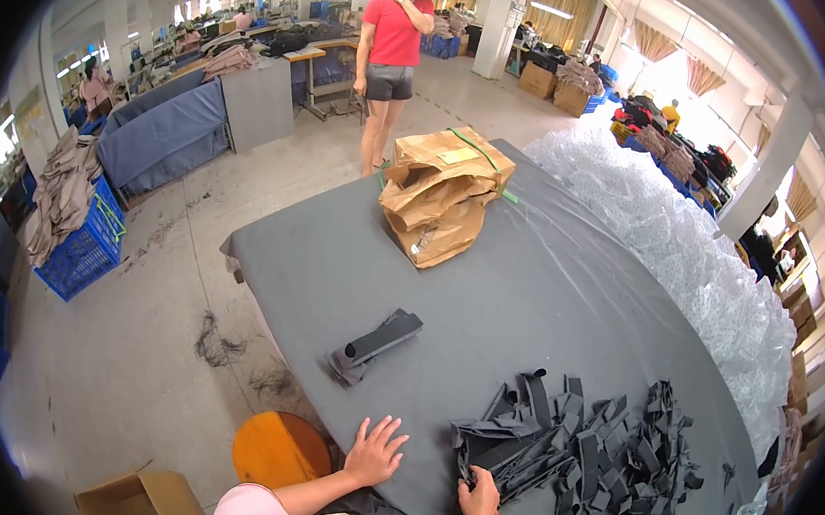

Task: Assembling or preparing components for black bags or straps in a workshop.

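Observation:
My left hand (377,454) lies at the table's near edge with its fingers spread, holding nothing. My right hand (480,498) is closed, thumb and fingers pinching a dark grey fabric strip (464,457) at the left side of a loose pile. That pile of dark grey fabric pieces (594,457) spreads over the near right of the table, many of them folded or curled. Beyond my left hand, apart from the pile, a small neat bundle of dark strips (384,339) lies slantwise on the grey-covered table (485,309).
An opened, crumpled brown paper bag (444,203) stands at the table's far end. Behind it a person in a red top (395,39) faces this way. White bundled sheeting (678,245) lines the right side. A round orange stool (283,450) and a cardboard box (138,500) sit near left.

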A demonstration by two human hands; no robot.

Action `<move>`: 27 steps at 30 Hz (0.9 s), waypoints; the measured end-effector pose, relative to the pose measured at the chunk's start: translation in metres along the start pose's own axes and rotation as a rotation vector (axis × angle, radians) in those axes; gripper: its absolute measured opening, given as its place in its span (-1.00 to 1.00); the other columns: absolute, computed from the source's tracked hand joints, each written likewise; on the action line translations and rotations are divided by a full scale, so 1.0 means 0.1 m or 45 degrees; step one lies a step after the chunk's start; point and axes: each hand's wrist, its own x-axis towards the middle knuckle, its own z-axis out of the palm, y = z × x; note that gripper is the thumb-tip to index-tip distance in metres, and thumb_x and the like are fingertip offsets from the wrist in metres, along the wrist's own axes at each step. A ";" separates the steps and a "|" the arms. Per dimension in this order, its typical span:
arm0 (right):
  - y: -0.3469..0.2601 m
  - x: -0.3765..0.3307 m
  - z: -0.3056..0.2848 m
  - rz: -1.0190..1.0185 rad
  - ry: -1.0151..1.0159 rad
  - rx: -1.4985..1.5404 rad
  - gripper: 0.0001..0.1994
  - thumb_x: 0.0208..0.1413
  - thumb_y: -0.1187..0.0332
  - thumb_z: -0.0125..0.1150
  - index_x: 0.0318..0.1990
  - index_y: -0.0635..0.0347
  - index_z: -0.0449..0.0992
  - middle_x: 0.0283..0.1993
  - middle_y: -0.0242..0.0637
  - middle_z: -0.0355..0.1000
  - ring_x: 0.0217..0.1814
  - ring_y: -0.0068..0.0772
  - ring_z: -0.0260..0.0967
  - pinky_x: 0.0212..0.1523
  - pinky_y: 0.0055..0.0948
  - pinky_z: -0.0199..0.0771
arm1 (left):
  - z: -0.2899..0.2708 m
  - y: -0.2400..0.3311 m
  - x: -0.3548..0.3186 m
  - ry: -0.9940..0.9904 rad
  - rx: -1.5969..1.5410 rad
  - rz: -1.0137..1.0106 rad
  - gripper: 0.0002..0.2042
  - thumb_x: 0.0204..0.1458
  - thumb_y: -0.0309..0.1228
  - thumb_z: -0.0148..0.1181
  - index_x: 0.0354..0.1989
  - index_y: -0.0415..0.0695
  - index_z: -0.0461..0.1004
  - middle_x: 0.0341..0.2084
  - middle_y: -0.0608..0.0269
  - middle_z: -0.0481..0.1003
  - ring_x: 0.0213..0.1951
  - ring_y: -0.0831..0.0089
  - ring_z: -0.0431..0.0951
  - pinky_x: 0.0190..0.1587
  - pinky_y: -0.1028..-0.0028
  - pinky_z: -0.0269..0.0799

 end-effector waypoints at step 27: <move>-0.02 -0.04 0.03 -0.033 -0.041 0.019 -0.63 -0.20 0.34 0.25 -0.16 0.19 0.37 -0.29 -0.18 0.35 -0.32 -0.14 0.35 -0.34 -0.24 0.34 | 0.02 0.01 -0.02 0.009 0.006 -0.004 -0.62 -0.12 -0.24 0.09 -0.06 -0.01 0.36 0.10 0.16 0.18 0.18 0.28 0.10 0.16 0.03 -0.08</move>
